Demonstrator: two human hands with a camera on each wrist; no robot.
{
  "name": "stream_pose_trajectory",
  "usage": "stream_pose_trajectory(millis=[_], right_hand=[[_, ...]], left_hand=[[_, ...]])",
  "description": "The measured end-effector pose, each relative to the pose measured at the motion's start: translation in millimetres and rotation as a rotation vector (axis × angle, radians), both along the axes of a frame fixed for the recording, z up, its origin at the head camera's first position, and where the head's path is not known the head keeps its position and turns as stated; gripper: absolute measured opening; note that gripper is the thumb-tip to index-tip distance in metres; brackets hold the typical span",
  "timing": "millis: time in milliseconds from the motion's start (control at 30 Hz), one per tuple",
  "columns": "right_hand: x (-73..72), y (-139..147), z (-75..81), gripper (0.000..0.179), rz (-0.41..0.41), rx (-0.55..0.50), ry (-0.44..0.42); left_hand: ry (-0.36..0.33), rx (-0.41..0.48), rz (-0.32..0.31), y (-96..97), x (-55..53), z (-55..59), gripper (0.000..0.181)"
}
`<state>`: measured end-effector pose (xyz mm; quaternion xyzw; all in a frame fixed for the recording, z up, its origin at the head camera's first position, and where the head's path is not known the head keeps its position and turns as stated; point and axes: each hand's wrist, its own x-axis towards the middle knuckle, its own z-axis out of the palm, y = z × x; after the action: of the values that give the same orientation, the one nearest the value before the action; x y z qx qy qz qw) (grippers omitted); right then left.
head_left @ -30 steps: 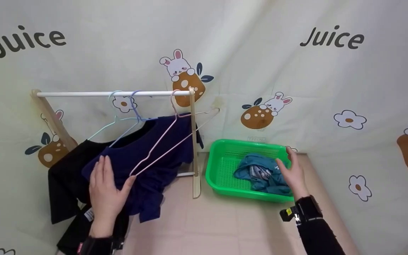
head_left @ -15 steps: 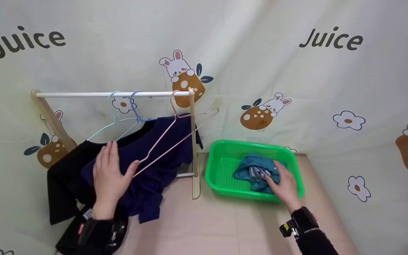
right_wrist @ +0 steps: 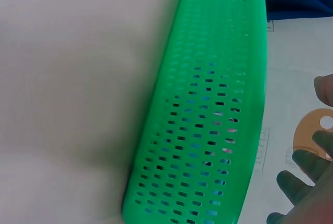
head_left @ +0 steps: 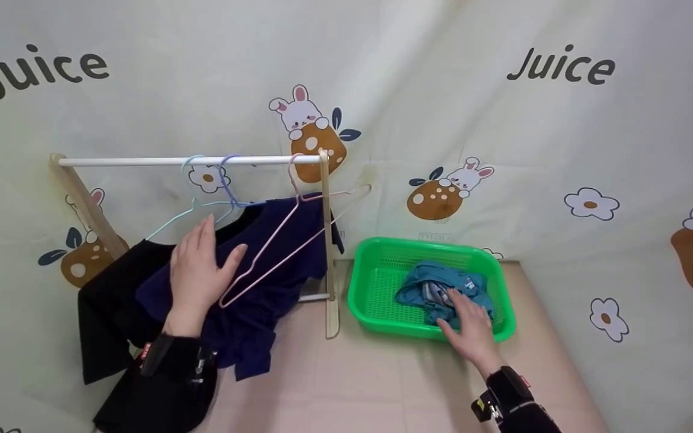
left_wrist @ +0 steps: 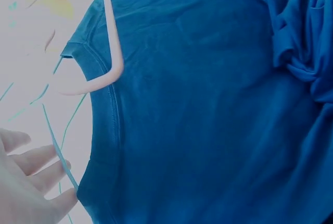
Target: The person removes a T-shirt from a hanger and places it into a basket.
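Note:
My left hand [head_left: 199,276] is open in front of the navy shirt [head_left: 286,240], which hangs on the blue hanger [head_left: 230,192]. Its fingers [left_wrist: 44,174] are spread beside the shirt's neckline in the left wrist view; whether they touch the hanger, I cannot tell. Just right of the thumb hangs the pink hanger [head_left: 268,237], bare and askew. My right hand [head_left: 471,329] hovers, fingers extended, over the near side of the green basket [head_left: 376,322]. Inside the basket lies a crumpled teal garment [head_left: 421,276] with a grey-white patterned piece [head_left: 435,293] at its middle.
A rack with a white rail [head_left: 136,162] and wooden legs [head_left: 329,258] stands at left. On it, a black garment [head_left: 109,307] hangs from a mint hanger [head_left: 169,222]. A printed cloth [head_left: 563,138] covers the wall behind.
My left hand has risen and shifted right across the navy shirt. My right hand has come left and down from the basket's right side to its near side. The garments stay put.

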<state>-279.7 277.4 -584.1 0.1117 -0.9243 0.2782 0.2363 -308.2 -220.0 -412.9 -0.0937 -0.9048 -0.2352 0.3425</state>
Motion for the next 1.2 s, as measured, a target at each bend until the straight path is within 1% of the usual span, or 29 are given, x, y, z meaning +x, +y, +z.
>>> stream_pose_trajectory(millis=[100,200,333,433,500,633,733,800,900,933,1000,1100,1200], right_hand=[[3.3,-4.1,-3.5,0.063,0.002,0.037,0.004],[7.4,-8.8,-5.9,0.065,0.003,0.071,-0.011],[12.1,-15.4,-8.8,0.067,0.015,0.105,-0.030],[14.0,-20.0,-10.6,0.067,0.029,0.119,-0.029],[15.3,-23.2,-11.5,0.068,0.042,0.124,-0.026],[17.4,-28.8,-13.9,0.069,0.076,0.137,-0.011],[18.6,-32.3,-15.0,0.071,0.092,0.154,0.003],[19.2,-34.5,-15.1,0.072,0.101,0.159,0.010],[20.0,-37.2,-14.8,0.073,0.111,0.171,0.021],[20.3,-38.0,-14.6,0.073,0.117,0.170,0.025],[20.5,-39.1,-14.3,0.073,0.123,0.173,0.033],[20.9,-40.0,-13.3,0.073,0.129,0.178,0.034],[22.7,-39.6,-13.0,0.073,0.130,0.180,0.020]], left_hand=[[-0.037,-0.009,-0.001,1.9,-8.0,3.3,0.078],[-0.050,-0.014,-0.005,3.2,-14.6,6.1,0.078],[-0.062,-0.006,-0.015,5.0,-18.6,10.0,0.077],[-0.068,0.015,-0.021,7.1,-20.6,12.9,0.074],[-0.064,0.040,-0.025,8.5,-22.3,14.5,0.071],[-0.054,0.125,-0.050,12.7,-25.0,19.1,0.061],[-0.073,0.193,-0.058,16.9,-26.0,22.3,0.058],[-0.090,0.224,-0.048,19.7,-25.7,24.1,0.059],[-0.109,0.247,-0.021,22.7,-24.3,25.5,0.059],[-0.104,0.252,-0.011,23.4,-24.0,26.1,0.059],[-0.072,0.261,0.005,23.8,-23.4,27.4,0.058],[0.011,0.275,0.018,23.7,-23.2,31.3,0.057],[0.087,0.280,0.020,24.3,-20.8,33.1,0.055]])
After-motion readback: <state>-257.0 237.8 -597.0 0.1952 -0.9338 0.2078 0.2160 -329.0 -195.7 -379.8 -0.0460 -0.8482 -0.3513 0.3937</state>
